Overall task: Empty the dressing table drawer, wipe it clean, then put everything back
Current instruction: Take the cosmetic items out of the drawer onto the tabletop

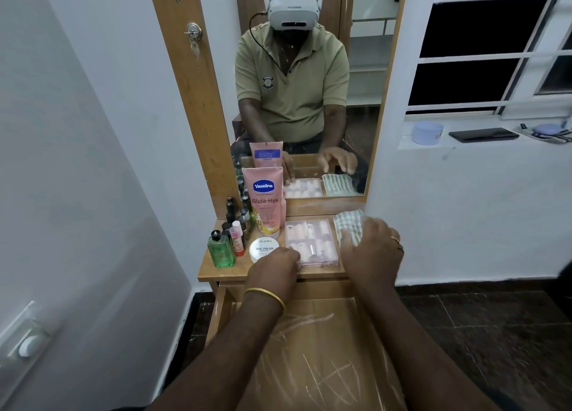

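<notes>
Head view shows me the dressing table top (216,271) in the middle of the frame, and below it the drawer (322,348) pulled out toward the bottom edge. I see only white scratch marks on the wooden bottom of the drawer.

My left hand (274,263) is at the front edge of the table top, with the fingers curled down at the near left corner of the clear plastic box (311,243). It touches the box, but I cannot tell if it really grips it or only rests there. A gold bangle (264,296) sits on this wrist.

My right hand (371,246) lies on the checked cloth (349,226), which is at the right back corner of the table top, just beside the box. The fingers bend over the cloth and hold it against the surface.

Left of the box stands a white round jar (263,248) with "NAIL POLISH" on the lid, very near my left hand. Behind it is the pink lotion tube (265,201), upright against the mirror (309,101). Further left are a green bottle (220,251), a small pink bottle (237,237) and some dark small bottles (230,212), close together.

In the upper right of the frame a window sill (464,141) carries a pale tub (427,133) and a dark flat thing.
</notes>
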Motion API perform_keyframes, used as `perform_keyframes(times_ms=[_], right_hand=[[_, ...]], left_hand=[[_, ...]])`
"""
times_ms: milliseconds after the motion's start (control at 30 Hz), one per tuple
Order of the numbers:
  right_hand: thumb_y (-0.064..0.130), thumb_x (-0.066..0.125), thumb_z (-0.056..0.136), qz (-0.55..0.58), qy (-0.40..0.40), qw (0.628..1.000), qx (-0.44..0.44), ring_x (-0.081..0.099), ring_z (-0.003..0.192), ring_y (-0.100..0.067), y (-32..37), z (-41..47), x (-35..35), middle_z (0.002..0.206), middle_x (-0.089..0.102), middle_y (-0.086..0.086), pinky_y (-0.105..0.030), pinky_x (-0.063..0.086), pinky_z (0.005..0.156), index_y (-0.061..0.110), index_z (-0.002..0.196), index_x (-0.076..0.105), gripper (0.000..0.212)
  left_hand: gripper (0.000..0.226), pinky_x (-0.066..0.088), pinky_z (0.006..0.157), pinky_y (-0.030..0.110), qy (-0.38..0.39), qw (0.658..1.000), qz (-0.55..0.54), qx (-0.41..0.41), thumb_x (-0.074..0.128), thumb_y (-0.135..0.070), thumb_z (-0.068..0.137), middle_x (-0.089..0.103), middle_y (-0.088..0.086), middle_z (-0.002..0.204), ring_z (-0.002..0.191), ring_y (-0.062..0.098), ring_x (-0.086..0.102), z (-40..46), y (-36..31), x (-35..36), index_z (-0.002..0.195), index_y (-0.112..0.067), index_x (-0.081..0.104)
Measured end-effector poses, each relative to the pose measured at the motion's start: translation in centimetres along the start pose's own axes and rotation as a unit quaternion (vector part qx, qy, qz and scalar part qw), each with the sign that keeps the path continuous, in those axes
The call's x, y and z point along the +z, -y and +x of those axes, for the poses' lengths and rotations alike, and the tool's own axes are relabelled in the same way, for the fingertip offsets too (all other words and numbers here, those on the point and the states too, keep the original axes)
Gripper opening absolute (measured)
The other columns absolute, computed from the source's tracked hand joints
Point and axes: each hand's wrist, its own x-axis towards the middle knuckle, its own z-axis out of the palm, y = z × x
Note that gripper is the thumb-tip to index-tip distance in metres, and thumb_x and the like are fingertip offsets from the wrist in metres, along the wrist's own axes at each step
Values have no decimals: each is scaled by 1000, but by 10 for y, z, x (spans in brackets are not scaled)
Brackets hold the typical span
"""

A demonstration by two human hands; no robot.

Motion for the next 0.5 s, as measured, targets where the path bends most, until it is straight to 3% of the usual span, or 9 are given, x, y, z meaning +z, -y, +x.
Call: perform_keyframes(times_ms=[133,333,433,500], right_hand=[[55,53,93,-24,118,987,103,55,117,-31,-5,14,-3,127,59,-10,-46,41,96,13,131,53,57],[61,68,81,20,164,972,167,57,115,-34,-11,25,2,126,57,-14,-46,49,93,10,129,53,72],[56,79,72,71,178,960,202,58,114,-35,-14,34,5,126,60,-13,-45,49,91,10,128,55,76],[43,83,72,127,168,954,214,61,112,-33,-15,38,6,124,63,-11,-45,51,91,11,125,57,67]], left_hand=[[20,56,80,40,10,1000,6,-3,48,-22,96,65,4,108,100,29,63,2,0,-3,103,-18,66],[19,54,79,36,2,1000,3,-5,49,-26,97,65,3,109,101,28,63,0,-1,-5,103,-18,66],[20,55,80,38,12,1000,-3,-14,48,-26,98,64,2,111,102,27,62,-1,-3,-6,105,-19,65],[21,55,83,40,23,999,-11,-21,48,-26,97,63,1,116,105,27,61,-3,-4,-9,111,-20,63]])
